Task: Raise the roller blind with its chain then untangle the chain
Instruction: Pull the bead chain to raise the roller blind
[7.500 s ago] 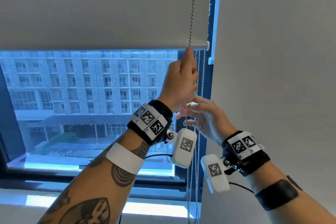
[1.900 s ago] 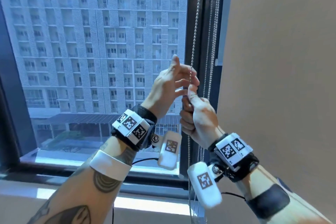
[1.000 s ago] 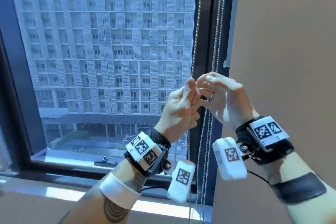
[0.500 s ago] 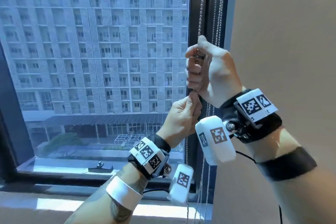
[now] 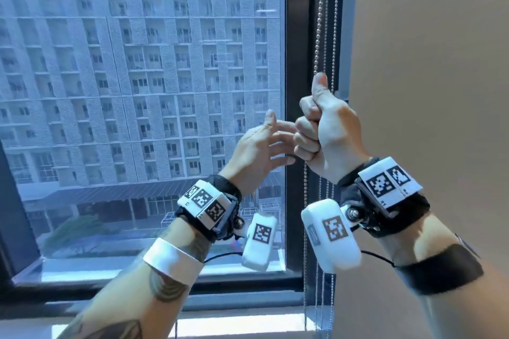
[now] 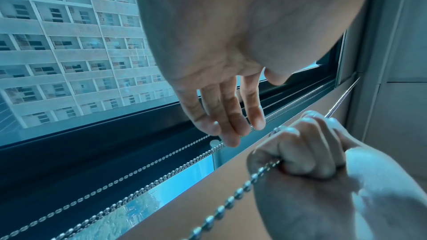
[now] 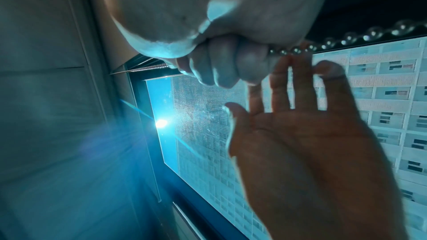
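Chain point(image 5: 319, 36) in right hand point(image 5: 327, 132); spare strands point(image 5: 334, 22) behind.

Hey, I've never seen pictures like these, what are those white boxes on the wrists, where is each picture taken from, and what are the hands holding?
There is no machine here, just a person at a window wearing cameras. The wide picture comes from a camera on the head, looking at both hands. The other two come from the small white camera boxes strapped under each wrist, looking along the palm to the fingers. The right hand is closed in a fist round the bead chain of a roller blind, thumb up. The left hand is open beside it, fingers spread and holding nothing. More chain strands hang along the dark window frame. Outside is an apartment block.
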